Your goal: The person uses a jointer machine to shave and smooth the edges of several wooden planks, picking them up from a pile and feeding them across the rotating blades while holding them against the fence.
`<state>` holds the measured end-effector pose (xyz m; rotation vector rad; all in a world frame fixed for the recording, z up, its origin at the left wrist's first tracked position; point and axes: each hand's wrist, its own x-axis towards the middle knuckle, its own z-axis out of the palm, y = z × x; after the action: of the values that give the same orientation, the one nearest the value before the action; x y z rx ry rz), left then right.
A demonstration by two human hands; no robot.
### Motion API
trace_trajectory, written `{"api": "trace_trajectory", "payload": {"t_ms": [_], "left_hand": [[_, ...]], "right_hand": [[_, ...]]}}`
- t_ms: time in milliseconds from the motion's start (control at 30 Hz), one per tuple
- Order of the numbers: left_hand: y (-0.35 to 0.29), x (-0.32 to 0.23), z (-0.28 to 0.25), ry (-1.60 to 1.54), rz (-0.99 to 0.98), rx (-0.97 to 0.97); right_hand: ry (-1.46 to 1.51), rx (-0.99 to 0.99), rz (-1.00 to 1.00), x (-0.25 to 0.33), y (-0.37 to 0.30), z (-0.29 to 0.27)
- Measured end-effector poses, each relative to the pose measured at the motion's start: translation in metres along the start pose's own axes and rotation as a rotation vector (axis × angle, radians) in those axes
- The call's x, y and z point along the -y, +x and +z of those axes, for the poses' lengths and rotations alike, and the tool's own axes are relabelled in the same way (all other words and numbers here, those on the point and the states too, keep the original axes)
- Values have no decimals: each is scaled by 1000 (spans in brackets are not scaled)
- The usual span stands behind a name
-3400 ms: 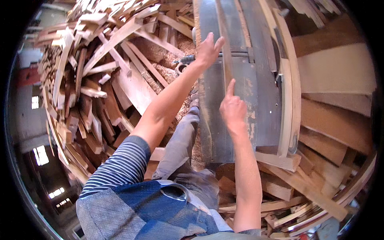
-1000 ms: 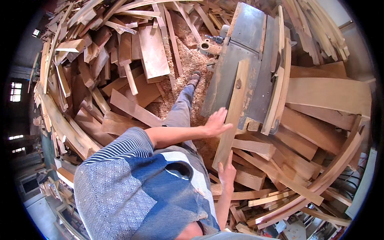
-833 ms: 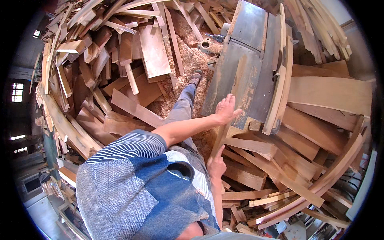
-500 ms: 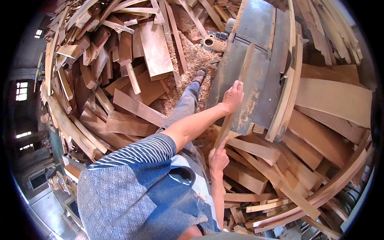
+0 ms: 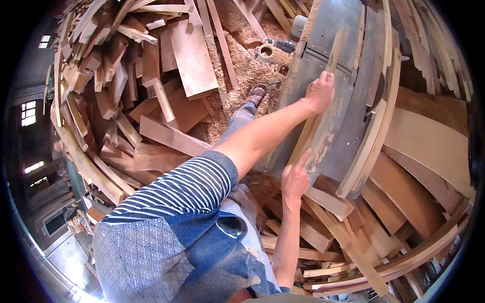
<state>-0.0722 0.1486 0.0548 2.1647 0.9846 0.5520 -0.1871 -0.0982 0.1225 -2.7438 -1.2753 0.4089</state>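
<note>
A narrow wooden strip (image 5: 335, 52) lies lengthwise along the grey metal bed of a jointer (image 5: 331, 113), its front part past the dark slot across the bed. My left hand (image 5: 320, 93) is closed over the strip near its middle, knuckles up, just short of the slot. Nearer to me, my right hand (image 5: 295, 178) holds the strip's rear end, the index finger stretched forward along it. My right palm hides the very end of the strip. Patches of sawdust cling to the bed beside both hands.
Beside the bed runs a long fence with wooden strips (image 5: 371, 146). Wood shavings (image 5: 241, 63) cover the floor left of the machine, where my sandalled foot (image 5: 256, 94) stands. Offcuts (image 5: 174, 135) pile up at left; wide boards (image 5: 409, 194) lie at right. A round metal fitting (image 5: 265, 52) sticks out beside the bed.
Both hands and the strip have moved forward along the bed, away from me and slightly right. The strip's front end now reaches farther past the slot.
</note>
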Motion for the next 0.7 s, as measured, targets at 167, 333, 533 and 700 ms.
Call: {"api": "trace_trajectory", "payload": {"t_ms": [167, 333, 533, 700], "left_hand": [[57, 4, -23, -107, 11, 31], [-3, 55, -113, -217, -5, -19], [-191, 162, -155, -84, -387, -7], [-230, 161, -178, -129, -636, 53]], "right_hand": [[-23, 34, 20, 2, 72, -6], [-58, 13, 18, 6, 154, -21], [-42, 41, 62, 10, 250, -38], [-57, 18, 27, 12, 313, -45]]}}
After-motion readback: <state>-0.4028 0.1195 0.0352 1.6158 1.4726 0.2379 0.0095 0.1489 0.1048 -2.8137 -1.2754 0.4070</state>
